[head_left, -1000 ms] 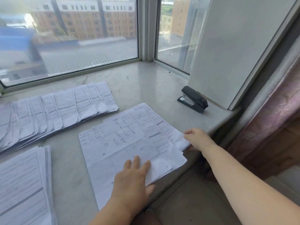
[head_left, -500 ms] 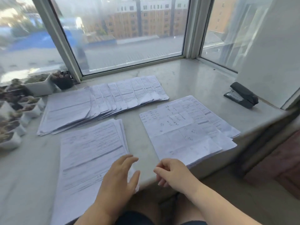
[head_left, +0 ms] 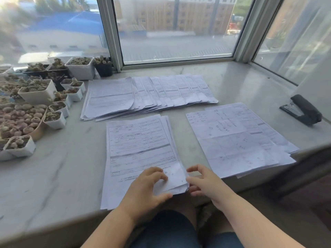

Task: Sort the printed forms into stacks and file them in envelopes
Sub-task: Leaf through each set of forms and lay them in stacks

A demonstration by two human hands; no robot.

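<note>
Three lots of printed forms lie on the marble windowsill (head_left: 53,176). The middle stack (head_left: 141,145) sits right in front of me. My left hand (head_left: 148,187) rests on its near right corner, fingers curled on the top sheet and thumb at the near edge, and the corner is lifted a little. My right hand (head_left: 202,183) is beside that corner; its thumb touches the stack's right edge and its index finger is raised. A fanned row of forms (head_left: 152,93) lies behind. A third stack (head_left: 232,138) lies to the right, overhanging the sill edge. I see no envelopes.
A black stapler (head_left: 302,110) sits at the far right of the sill. Several small pots of succulents (head_left: 35,93) crowd the left side. Window frames (head_left: 112,33) close off the back. My knees are below the sill's front edge.
The view has swung left from the right stack to the middle one. Both hands left the right stack and came to the middle stack's near right corner, where the left now grips the sheets.
</note>
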